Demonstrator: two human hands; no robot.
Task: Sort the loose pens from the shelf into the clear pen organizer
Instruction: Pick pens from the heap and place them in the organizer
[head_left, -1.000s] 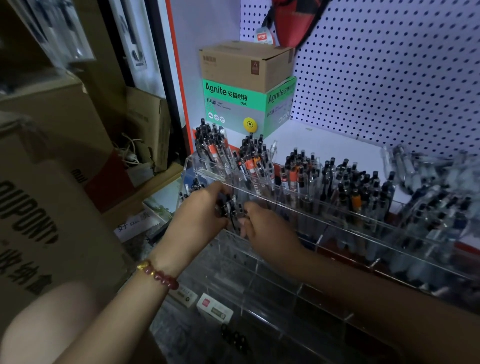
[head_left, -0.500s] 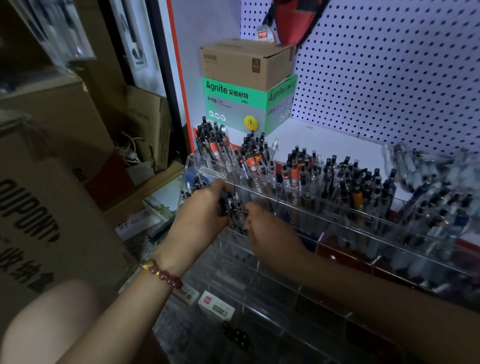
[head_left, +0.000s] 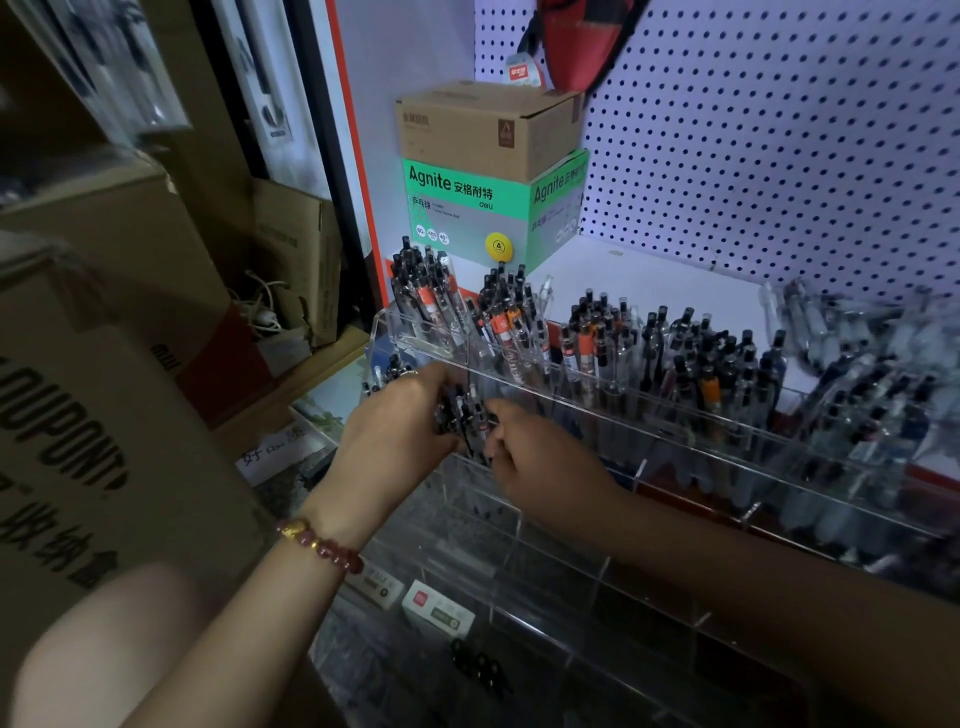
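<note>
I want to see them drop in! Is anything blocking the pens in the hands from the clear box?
Nothing visible blocks them. The left hand and right hand hold the pens right at a slot of the organizer, near its left end. The hands hide most of that slot's inside.

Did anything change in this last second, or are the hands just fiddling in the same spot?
Nothing visibly moved. The left hand and right hand keep holding the same bundle of pens between them at the left end of the clear pen organizer. The back-row pens stand as before.
</note>
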